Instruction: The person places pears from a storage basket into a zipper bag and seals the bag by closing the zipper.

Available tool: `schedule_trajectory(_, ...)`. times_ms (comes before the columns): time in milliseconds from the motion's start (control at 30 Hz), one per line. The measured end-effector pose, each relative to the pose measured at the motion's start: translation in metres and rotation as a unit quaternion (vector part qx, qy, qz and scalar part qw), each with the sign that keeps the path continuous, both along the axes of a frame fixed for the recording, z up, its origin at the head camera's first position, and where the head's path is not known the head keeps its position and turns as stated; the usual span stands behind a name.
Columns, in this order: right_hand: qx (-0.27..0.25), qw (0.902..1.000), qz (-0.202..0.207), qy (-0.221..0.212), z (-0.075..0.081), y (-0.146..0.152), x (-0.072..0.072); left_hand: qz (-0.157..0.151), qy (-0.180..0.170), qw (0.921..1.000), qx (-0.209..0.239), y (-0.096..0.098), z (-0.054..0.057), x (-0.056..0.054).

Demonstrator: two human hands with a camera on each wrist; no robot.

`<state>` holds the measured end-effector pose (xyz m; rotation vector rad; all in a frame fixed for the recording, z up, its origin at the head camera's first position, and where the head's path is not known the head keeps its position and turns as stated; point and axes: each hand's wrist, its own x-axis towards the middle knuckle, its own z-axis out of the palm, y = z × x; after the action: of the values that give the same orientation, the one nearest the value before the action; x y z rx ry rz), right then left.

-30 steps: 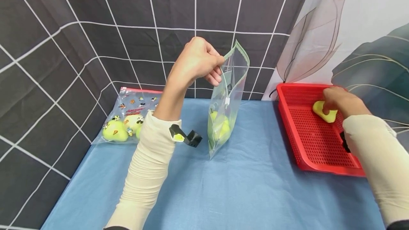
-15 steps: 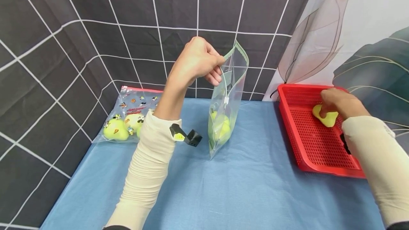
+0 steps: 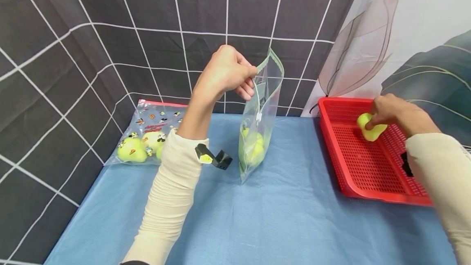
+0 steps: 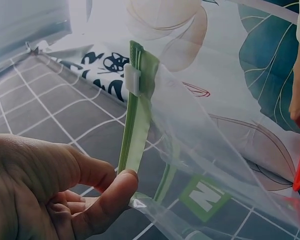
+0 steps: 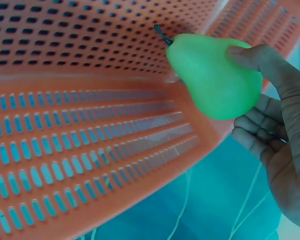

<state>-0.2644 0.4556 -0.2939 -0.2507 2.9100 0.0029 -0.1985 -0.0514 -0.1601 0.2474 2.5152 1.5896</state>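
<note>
My left hand [image 3: 229,72] pinches the green-edged rim of a clear slider zip bag [image 3: 270,89], which hangs with its mouth parted. Pears [image 3: 254,148] show through the plastic low in that bag. In the left wrist view, thumb and finger grip the green zip strip [image 4: 137,115], a white slider [image 4: 132,80] above them. Over at the right, my right hand [image 3: 395,111] holds a yellow-green pear [image 3: 371,130] inside the red basket [image 3: 353,191]. The right wrist view shows the thumb on this pear [image 5: 215,75] and its dark stem pointing away from the hand.
A second clear zip bag [image 3: 158,113], with a red top strip and cartoon prints, lies at the left with pears in it. Blue cloth [image 3: 279,224] covers the table. A dark tile-patterned sheet [image 3: 198,7] stands behind.
The right hand has lifted the pear a little from the basket floor and turned it. The basket has shifted slightly. The left hand keeps its hold on the bag, almost still.
</note>
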Motion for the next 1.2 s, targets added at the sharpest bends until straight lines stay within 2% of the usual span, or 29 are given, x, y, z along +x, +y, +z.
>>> schedule_trajectory(233, -0.013, 0.9993, 0.01, 0.032, 0.025, -0.011, 0.0, -0.003, 0.005, 0.9995, 0.032, 0.0, -0.006, -0.001)
schedule_trajectory(400, -0.027, 0.9964, 0.022, 0.077, 0.045, -0.026, 0.002, -0.002, 0.012, 0.9985, 0.053, 0.0, -0.01, 0.001)
schedule_trajectory(500, -0.043, 0.9912, 0.026, 0.123, 0.057, -0.037, 0.005, -0.001, 0.02, 0.9971, 0.073, 0.001, -0.014, 0.004)
schedule_trajectory(667, -0.093, 0.9768, 0.019, 0.192, 0.078, -0.058, 0.015, -0.004, 0.033, 0.9934, 0.11, 0.004, -0.02, 0.007)
schedule_trajectory(767, -0.144, 0.9621, 0.009, 0.231, 0.089, -0.075, 0.021, -0.005, 0.04, 0.992, 0.119, 0.006, -0.024, 0.006)
schedule_trajectory(867, -0.212, 0.9395, 0.002, 0.269, 0.098, -0.095, 0.024, -0.002, 0.05, 0.9909, 0.125, 0.006, -0.028, 0.005)
schedule_trajectory(1000, -0.304, 0.9066, -0.019, 0.292, 0.109, -0.125, 0.029, 0.0, 0.058, 0.9886, 0.139, 0.005, -0.034, 0.003)
schedule_trajectory(1100, -0.353, 0.8828, -0.026, 0.309, 0.115, -0.145, 0.033, 0.002, 0.058, 0.9871, 0.149, 0.004, -0.037, 0.001)
schedule_trajectory(1200, -0.386, 0.8604, -0.01, 0.333, 0.121, -0.162, 0.037, 0.009, 0.062, 0.9863, 0.153, 0.004, -0.037, 0.0)
